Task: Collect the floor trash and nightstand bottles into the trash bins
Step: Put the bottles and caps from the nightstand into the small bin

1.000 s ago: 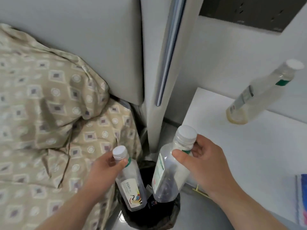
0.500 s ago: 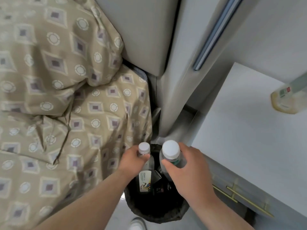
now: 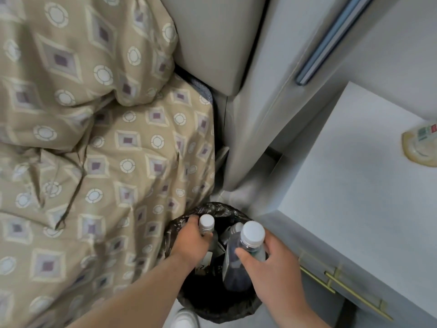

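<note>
A round trash bin [image 3: 212, 306] lined with a black bag stands on the floor between the bed and the nightstand. My left hand [image 3: 189, 240] grips a small clear bottle [image 3: 207, 224] with a white cap by its neck, its body down inside the bin. My right hand [image 3: 272, 263] holds a larger clear bottle [image 3: 238, 261] with a white cap, upright and lowered into the bin. A third bottle [image 3: 421, 147] with yellowish liquid stands on the white nightstand [image 3: 354, 185] at the right edge, partly cut off.
A bed with a beige patterned duvet [image 3: 94, 162] fills the left side. A padded grey headboard [image 3: 212, 43] and wall panel rise behind. The nightstand drawer has a brass handle [image 3: 343, 287]. A white shoe tip [image 3: 184, 320] shows below the bin.
Both hands have lowered their bottles from above the bin into its opening. My view has tilted down, so the nightstand bottle has slid to the right edge.
</note>
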A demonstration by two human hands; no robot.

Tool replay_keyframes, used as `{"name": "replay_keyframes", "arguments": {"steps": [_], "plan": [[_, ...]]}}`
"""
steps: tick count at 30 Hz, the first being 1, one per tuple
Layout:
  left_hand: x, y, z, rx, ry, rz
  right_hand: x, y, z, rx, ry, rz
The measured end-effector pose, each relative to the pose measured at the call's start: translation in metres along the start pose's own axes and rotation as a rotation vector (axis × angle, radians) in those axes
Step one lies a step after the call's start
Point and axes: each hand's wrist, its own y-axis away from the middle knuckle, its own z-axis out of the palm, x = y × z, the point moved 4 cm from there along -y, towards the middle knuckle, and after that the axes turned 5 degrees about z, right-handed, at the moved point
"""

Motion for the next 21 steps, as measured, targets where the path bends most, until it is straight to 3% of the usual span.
{"name": "replay_keyframes", "arguments": {"steps": [2,4,8,10,21], "plan": [[0.0,0.016,-0.018,0.096,-0.042,0.081,-0.001,-0.003,0.006,-0.03,-0.031,0.035],[-0.001,0.029,-0.035,0.121,-0.238,0.241,-0.001,-0.01,0.014,-0.054,-0.037,0.063],[-0.032,0.034,-0.034,-0.289,-0.576,0.277,0.009,-0.034,0.036,-0.077,-0.004,0.114],[-0.04,0.032,-0.032,-0.373,-0.646,0.283,0.018,-0.048,0.046,-0.079,0.025,0.145],[-0.03,0.035,-0.042,-0.323,-0.403,0.2,0.027,-0.066,0.059,-0.255,-0.055,0.282]]}}
